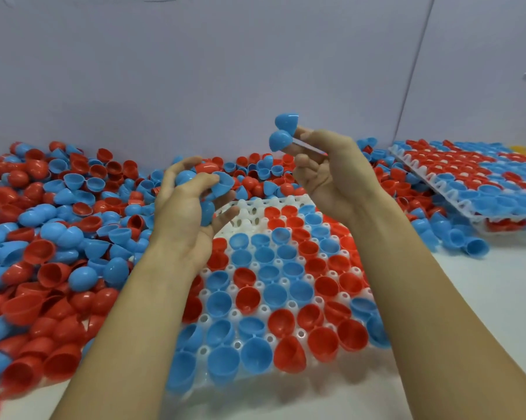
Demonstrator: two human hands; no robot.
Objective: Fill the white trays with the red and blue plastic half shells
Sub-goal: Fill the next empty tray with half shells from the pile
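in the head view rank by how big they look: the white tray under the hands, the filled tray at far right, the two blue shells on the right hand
1. White tray, largest.
2. Filled tray, smaller-looking, but farther away and cut off by the frame edge, so true size is unsure.
3. Two blue shells in the right hand, smallest.

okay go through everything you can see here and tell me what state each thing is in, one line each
Left hand: raised, gripping several blue shells.
Right hand: raised, pinching two blue shells.
Near tray: mostly filled, far-left pockets empty.
Far tray: filled, tilted on loose shells.
Shell pile: loose, mixed red and blue.

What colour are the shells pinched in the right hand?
Blue, both shells at the right hand's fingertips; head view.
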